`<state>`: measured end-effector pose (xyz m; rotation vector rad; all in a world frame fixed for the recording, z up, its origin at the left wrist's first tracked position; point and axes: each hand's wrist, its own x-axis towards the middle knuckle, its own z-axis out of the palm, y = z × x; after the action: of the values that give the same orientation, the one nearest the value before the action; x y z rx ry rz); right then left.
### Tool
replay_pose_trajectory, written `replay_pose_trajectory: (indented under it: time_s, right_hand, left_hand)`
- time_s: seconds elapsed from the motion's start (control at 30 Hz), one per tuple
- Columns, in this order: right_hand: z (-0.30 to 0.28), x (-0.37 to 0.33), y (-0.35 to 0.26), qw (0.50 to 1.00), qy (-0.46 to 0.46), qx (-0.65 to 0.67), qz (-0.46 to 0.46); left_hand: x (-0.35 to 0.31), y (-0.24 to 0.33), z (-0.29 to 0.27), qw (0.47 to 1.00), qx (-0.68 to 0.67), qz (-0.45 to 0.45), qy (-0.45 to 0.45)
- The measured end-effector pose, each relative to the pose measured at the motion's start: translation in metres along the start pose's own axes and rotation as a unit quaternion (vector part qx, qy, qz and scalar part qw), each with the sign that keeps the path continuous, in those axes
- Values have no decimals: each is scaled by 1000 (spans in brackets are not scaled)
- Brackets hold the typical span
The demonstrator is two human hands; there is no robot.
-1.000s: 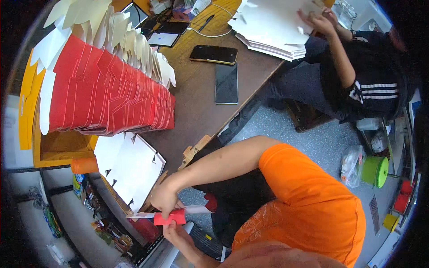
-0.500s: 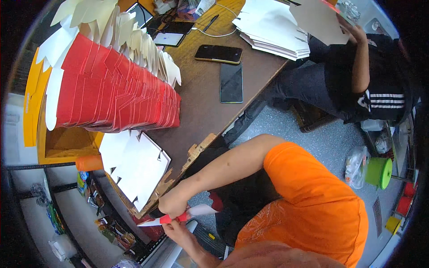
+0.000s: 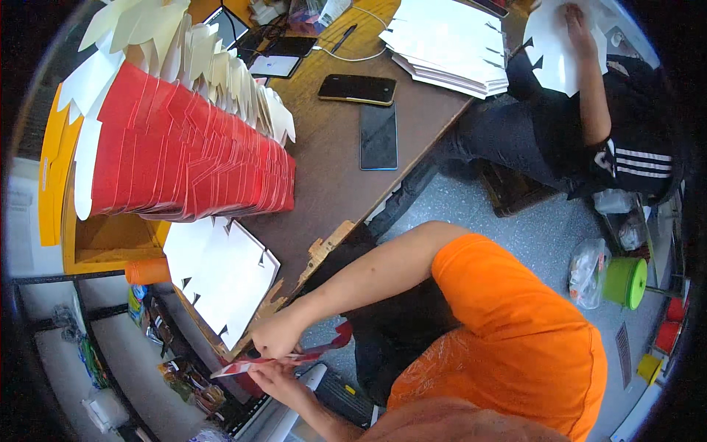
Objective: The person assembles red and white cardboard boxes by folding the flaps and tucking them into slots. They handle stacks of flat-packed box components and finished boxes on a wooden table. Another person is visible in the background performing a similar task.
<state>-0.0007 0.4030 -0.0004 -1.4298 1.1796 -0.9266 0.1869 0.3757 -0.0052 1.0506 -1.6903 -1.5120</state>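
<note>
Low in the picture, past the table's near corner, my right hand (image 3: 276,337) and my left hand (image 3: 274,377) are closed on a folded red and white card (image 3: 234,367). The right hand grips it from above and the left pinches its lower edge. Seen nearly edge-on, the card shows a curved red end (image 3: 342,335) to the right of my hands. Closest to them on the table lies a pile of white die-cut cards (image 3: 221,269) with dark notches. Behind that rises a tall stack of red folded cards (image 3: 191,151) with white and cream flaps.
Two phones (image 3: 357,89) (image 3: 378,138) lie mid-table, near another stack of white die-cut cards (image 3: 445,44). At the far right, a co-worker in black has a hand (image 3: 580,33) on a white die-cut sheet (image 3: 549,51). Dark-framed shelves (image 3: 110,346) stand at lower left.
My hands have shifted slightly left, and the card has tilted from showing its white face to nearly edge-on. The co-worker's sheet now shows its white side.
</note>
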Motion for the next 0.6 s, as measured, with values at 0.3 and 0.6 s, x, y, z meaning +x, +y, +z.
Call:
replay_pose_trajectory:
  time_s: [0.3, 0.6]
  right_hand:
    - [0, 19, 31, 983, 99, -132, -75]
    - [-21, 6, 15, 994, -6, -54, -93]
  left_hand:
    - [-10, -2, 18, 976, 200, 83, -5]
    - [-12, -2, 14, 985, 149, 82, 32]
